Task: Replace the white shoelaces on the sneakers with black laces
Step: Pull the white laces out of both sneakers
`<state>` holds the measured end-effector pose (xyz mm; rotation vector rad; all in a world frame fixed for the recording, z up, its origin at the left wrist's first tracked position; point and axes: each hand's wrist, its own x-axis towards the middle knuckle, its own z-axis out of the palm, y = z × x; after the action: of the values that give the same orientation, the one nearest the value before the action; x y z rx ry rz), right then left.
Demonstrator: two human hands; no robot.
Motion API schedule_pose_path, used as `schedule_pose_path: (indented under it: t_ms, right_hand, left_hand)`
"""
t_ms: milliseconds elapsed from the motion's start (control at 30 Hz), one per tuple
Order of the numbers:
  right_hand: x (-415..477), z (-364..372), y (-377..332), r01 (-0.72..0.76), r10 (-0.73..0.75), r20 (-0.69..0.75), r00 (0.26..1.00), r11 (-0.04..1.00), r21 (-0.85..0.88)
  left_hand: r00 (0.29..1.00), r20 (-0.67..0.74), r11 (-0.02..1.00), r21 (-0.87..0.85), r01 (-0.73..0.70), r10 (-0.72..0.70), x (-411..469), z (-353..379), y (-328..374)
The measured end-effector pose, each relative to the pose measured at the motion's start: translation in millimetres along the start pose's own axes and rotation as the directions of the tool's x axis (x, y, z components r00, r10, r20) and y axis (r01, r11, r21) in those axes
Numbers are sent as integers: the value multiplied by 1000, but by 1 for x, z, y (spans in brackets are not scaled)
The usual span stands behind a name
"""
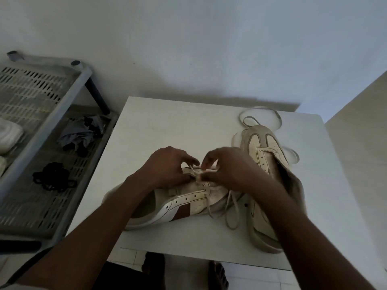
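A cream sneaker with a brown patch (180, 203) lies on its side across the white table (146, 130), partly laced with a white lace (231, 208) whose loose ends trail toward the table's front. My left hand (165, 167) and my right hand (228, 167) meet over its eyelets, both pinching the white lace near the tongue. A second cream sneaker (267, 158) stands to the right with no lace in its eyelets. A removed white lace (261, 114) lies looped behind it. Black laces (52, 178) sit bundled on the rack at left.
A grey slatted plastic rack (41, 126) stands left of the table, holding a crumpled dark cloth (81, 135) and white shoes at its edge. White walls close in behind and at right. My bare feet show on the tiled floor below the table's front edge.
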<state>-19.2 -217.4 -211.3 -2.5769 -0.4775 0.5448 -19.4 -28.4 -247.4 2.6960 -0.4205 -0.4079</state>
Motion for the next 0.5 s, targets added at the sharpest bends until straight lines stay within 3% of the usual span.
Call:
schedule_pose_path:
  t_ms: [100,167,267,367,500]
  right_hand:
    - [2,22,-10,-43,38,-24,999,974,-223]
    - [4,23,-8,-30,25,-24,999,967,-251]
    - [0,6,-1,16,3,163,987,993,-115]
    - [-9,-23,11,36,-77,377,923,993,115]
    - [-17,-47,32,-10,-156,436,886,934,356]
  left_hand:
    - [999,-31,1000,12,-26,27,-2,-1,0]
    - [997,-62,999,19,-46,47,-3,-2,0]
    - [995,-91,998,35,-47,50,-4,-4,2]
    - [995,-97,1000,22,1,1,-5,-7,0]
    - [999,-51,1000,-19,-19,18,-6,-7,3]
